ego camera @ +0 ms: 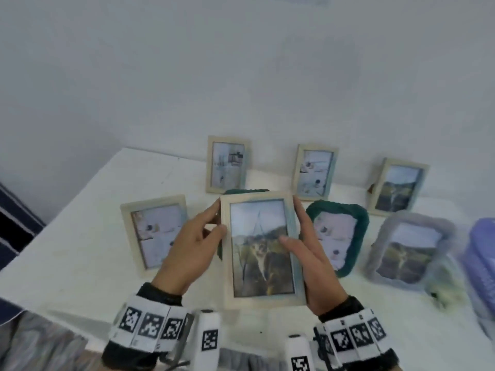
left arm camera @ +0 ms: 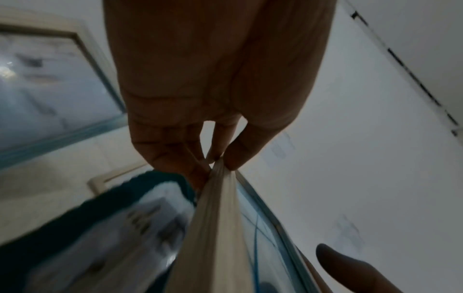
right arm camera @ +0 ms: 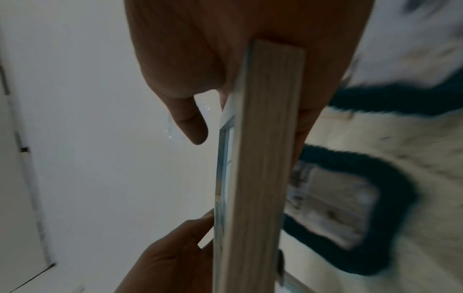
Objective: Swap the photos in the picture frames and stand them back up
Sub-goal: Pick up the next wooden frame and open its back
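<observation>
Both hands (ego camera: 187,253) (ego camera: 313,258) grip wooden frame (ego camera: 261,250); wrist views show its edge

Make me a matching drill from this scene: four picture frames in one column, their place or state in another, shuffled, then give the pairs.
Things:
1. wooden frame with the hillside photo
2. green fuzzy frame
3. grey fuzzy frame
4. wooden frame at far left

Places or states:
A. nearest the purple basket
B. held by left hand and right hand
C. on the table left of the left hand
D. just right of the right hand

Pairs: 1-B, 2-D, 3-A, 4-C
</observation>
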`<state>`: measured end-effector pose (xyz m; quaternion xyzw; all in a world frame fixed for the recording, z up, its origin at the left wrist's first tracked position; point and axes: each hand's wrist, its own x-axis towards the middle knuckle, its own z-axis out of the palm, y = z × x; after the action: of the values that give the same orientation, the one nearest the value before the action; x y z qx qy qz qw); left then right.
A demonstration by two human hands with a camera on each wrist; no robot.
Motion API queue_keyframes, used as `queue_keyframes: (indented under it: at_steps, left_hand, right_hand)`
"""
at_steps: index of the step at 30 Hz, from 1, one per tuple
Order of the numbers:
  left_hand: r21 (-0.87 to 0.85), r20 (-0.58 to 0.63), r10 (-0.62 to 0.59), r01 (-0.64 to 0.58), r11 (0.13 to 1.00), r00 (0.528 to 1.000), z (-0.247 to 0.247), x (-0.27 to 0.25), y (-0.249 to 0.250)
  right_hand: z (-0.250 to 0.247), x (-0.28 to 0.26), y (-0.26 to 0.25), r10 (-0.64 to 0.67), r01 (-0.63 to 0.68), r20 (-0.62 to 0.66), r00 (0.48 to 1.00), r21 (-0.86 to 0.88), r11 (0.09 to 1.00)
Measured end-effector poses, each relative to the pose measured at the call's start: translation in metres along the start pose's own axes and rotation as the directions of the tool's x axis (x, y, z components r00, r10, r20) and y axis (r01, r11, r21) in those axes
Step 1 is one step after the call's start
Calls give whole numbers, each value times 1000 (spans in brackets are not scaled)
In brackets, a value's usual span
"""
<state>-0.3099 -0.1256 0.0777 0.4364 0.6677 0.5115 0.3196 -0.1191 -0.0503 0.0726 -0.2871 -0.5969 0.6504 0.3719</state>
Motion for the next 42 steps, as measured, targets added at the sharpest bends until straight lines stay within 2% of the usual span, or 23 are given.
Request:
queue_keyframes:
  at_steps: [4, 8, 10, 12, 15, 17, 20, 22, 25, 30, 32, 34, 36, 38, 42]
  left_hand:
    - [121, 101, -14, 1, 993, 995, 61, -33, -9]
    - [140, 186, -5, -21, 990, 983, 116, -60, -9]
    - [126, 217, -37, 9, 992, 975, 140, -70, -13]
    - [87, 246, -85, 66, 994, 966, 160, -77, -14]
    - [-55, 262, -74, 91, 994, 962, 182, -87, -2]
    - [-85, 270, -102, 130, 988, 957, 188, -94, 9]
    - [-80, 282, -141, 170, 982, 949, 194, -99, 11]
    - [-124, 289, -155, 197, 973, 945, 196, -101, 8]
    - [-275, 303, -144, 231, 933, 942, 204, -103, 7]
    - [-419, 212, -161, 238, 876, 964, 206, -105, 0]
    - [-444, 97, -189, 213, 871, 977, 204, -104, -2]
    - [-431, -47, -242, 199, 880, 969, 201, -100, -11]
    - [-399, -124, -291, 221, 890, 949, 202, -96, -30]
    - [-326, -148, -307, 247, 913, 940, 204, -94, -51]
    - [-8, -123, -244, 245, 969, 962, 211, -92, -76]
  right_hand:
    - [-45, -52, 28, 116, -108, -113, 987, 77, 991]
    - [-71, -88, 37, 122, -119, -143, 982, 34, 992]
    - [-81, -101, 35, 129, -127, -148, 981, 26, 992]
    - [-91, -112, 36, 158, -155, -135, 978, 35, 987]
    - [-103, -128, 36, 268, -259, -98, 959, 90, 962]
    - [-110, -136, 36, 282, -272, -89, 955, 111, 956]
    - [-120, -140, 38, 297, -280, -161, 941, 120, 952]
    - [-126, -141, 44, 319, -309, -213, 924, 78, 948]
    - [-133, -144, 54, 339, -350, -211, 917, -18, 937]
    - [-146, -147, 55, 282, -314, -243, 928, -102, 944]
    - [-154, -149, 58, 248, -299, -299, 921, -141, 944]
    - [-161, -150, 63, 222, -292, -346, 911, -163, 943]
    - [-165, -152, 69, 195, -292, -373, 907, -227, 929]
    - [-169, -152, 77, 159, -307, -396, 905, -346, 887]
    - [-174, -154, 90, 112, -332, -395, 912, -549, 767]
